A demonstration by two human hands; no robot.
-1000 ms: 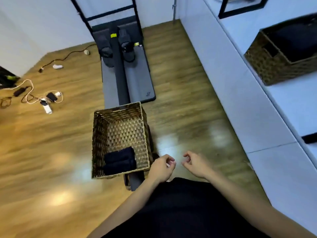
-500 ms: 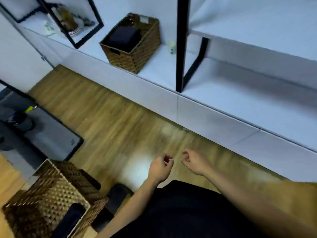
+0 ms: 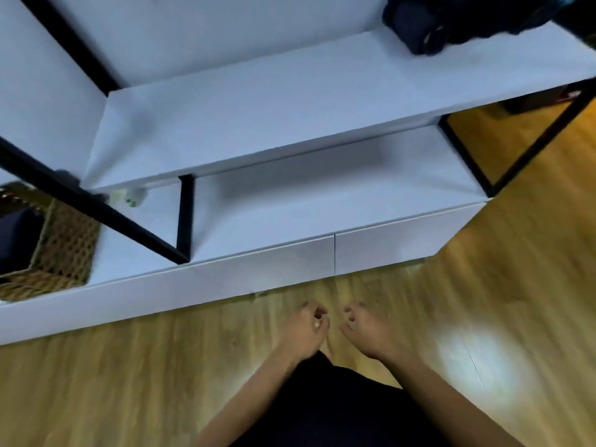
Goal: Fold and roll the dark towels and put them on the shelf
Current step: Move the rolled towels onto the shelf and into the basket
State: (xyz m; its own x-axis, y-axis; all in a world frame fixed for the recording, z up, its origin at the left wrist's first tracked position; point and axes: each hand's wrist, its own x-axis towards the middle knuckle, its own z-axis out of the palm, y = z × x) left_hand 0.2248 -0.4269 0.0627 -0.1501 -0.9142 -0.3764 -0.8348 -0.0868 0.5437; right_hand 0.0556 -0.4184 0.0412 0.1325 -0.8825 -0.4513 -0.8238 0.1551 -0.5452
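up on the white shelf (image 3: 290,101) at far right, dark rolled towels (image 3: 429,27), blurred, left hand (image 3: 303,330) and right hand (image 3: 367,330) loosely curled, grasping nothing, above wooden floor (image 3: 96,382), wicker basket (image 3: 64,250) at left

Rolled towels (image 3: 425,30) on shelf (image 3: 290,101), basket (image 3: 61,253) lower left.

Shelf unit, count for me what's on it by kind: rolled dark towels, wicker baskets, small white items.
Rolled dark towels: 1 clearly, with more dark cloth behind it that I cannot separate
Wicker baskets: 1
Small white items: 1
Total: 3
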